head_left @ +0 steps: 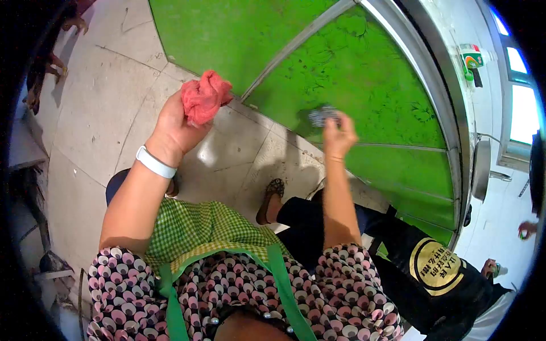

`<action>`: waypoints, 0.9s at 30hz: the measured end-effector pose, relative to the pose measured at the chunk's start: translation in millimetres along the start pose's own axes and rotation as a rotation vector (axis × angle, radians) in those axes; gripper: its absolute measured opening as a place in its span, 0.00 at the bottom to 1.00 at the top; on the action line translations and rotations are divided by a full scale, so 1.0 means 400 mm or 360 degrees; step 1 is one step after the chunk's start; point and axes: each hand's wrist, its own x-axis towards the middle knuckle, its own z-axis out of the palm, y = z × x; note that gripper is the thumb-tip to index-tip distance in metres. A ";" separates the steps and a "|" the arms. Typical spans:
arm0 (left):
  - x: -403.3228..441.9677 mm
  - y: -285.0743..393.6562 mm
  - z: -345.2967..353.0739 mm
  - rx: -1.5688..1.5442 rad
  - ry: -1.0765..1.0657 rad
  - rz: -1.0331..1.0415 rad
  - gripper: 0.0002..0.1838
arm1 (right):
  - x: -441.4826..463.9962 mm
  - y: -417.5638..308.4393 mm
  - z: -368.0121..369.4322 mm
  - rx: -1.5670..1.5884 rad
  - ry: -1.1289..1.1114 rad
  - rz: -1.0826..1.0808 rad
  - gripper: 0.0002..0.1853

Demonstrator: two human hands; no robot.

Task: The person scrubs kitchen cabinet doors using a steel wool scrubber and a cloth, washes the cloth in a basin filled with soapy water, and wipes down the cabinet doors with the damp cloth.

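A crumpled red cloth [206, 98] rests in my left hand [181, 128], which is closed round it above the floor tiles. My right hand [339, 135] pinches a grey steel wool scourer [323, 115], slightly blurred, at the green cabinet panel [364, 74]. Dark marks and smears spread over this panel. Whether the scourer touches the surface I cannot tell for sure.
Metal strips [301, 45] frame the green panels. On the counter to the right are a white and green bottle [471, 57] and a metal pan [481, 170]. A person in a black apron [421, 278] stands close on my right. Pale floor tiles [102, 113] lie on the left.
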 end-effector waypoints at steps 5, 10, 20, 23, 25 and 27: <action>0.047 -0.008 -0.066 -0.0151 -0.0024 -0.0081 0.09 | 0.261 -0.104 -0.318 0.0237 0.1148 0.0324 0.07; 0.035 -0.005 -0.048 -0.0043 0.0149 0.0011 0.09 | 0.114 -0.034 -0.063 -0.0099 0.0504 -0.0371 0.09; -0.025 0.008 -0.057 -0.0045 0.0005 0.0029 0.11 | -0.011 -0.087 0.027 0.0138 0.0281 0.0286 0.13; -0.042 0.010 -0.091 -0.0083 0.0067 0.0061 0.12 | 0.143 -0.121 -0.234 0.0138 0.0897 0.0003 0.09; -0.041 -0.011 -0.073 -0.0021 0.0125 0.0047 0.12 | 0.206 -0.111 -0.380 0.0397 0.1167 0.0142 0.10; -0.072 -0.013 -0.047 -0.0031 0.0034 0.0001 0.11 | 0.184 -0.034 -0.366 0.0072 0.1167 0.0070 0.10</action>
